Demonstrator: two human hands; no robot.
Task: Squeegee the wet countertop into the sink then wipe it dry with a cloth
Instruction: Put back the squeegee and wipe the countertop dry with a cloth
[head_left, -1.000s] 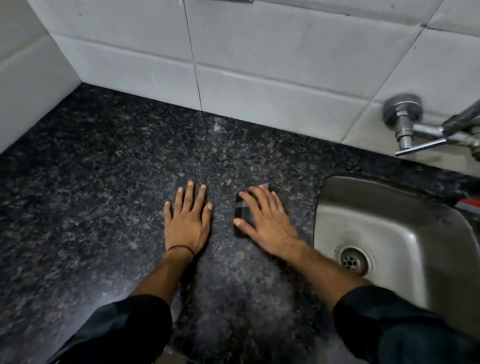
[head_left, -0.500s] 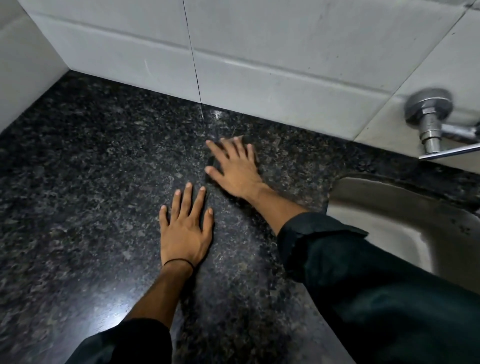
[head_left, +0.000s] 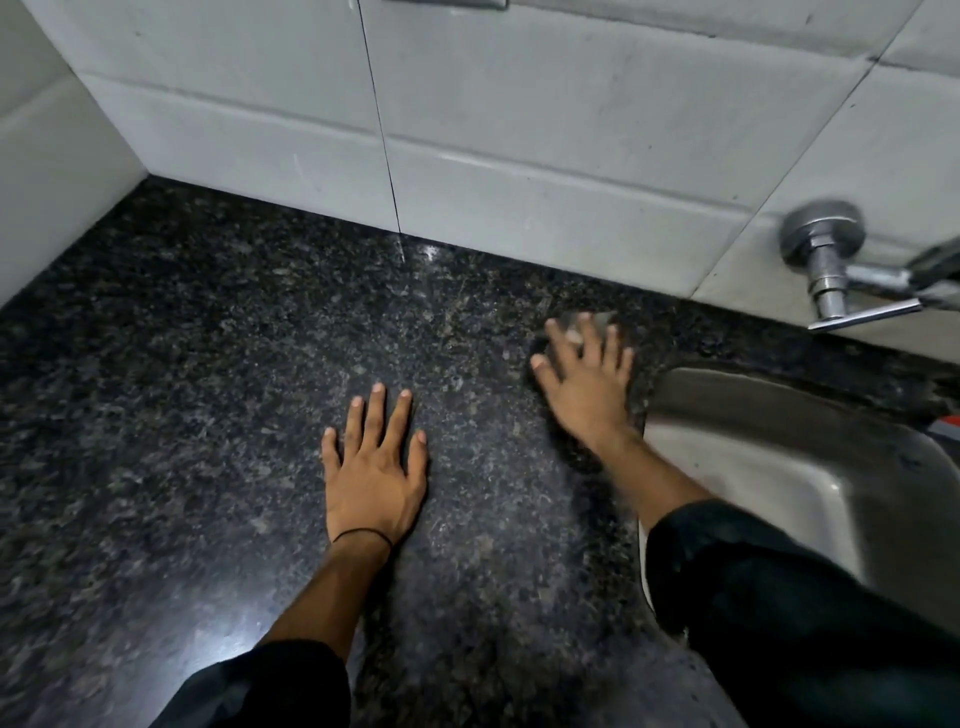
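My left hand (head_left: 375, 470) lies flat on the dark speckled granite countertop (head_left: 208, 395), fingers spread, holding nothing. My right hand (head_left: 587, 379) presses flat on a small dark cloth (head_left: 597, 319) near the sink's left rim; it is blurred, and only a grey edge of the cloth shows past my fingertips. The steel sink (head_left: 810, 467) is set into the counter at the right, partly hidden by my right sleeve.
White tiled wall (head_left: 519, 130) runs along the back and the left. A chrome tap (head_left: 831, 270) sticks out of the wall above the sink. A small red item (head_left: 949, 423) shows at the right edge. Light glints off the counter at the front left.
My right hand slid with the cloth from the back of the counter rightward, ending beside the sink rim. My left hand stayed planted flat.
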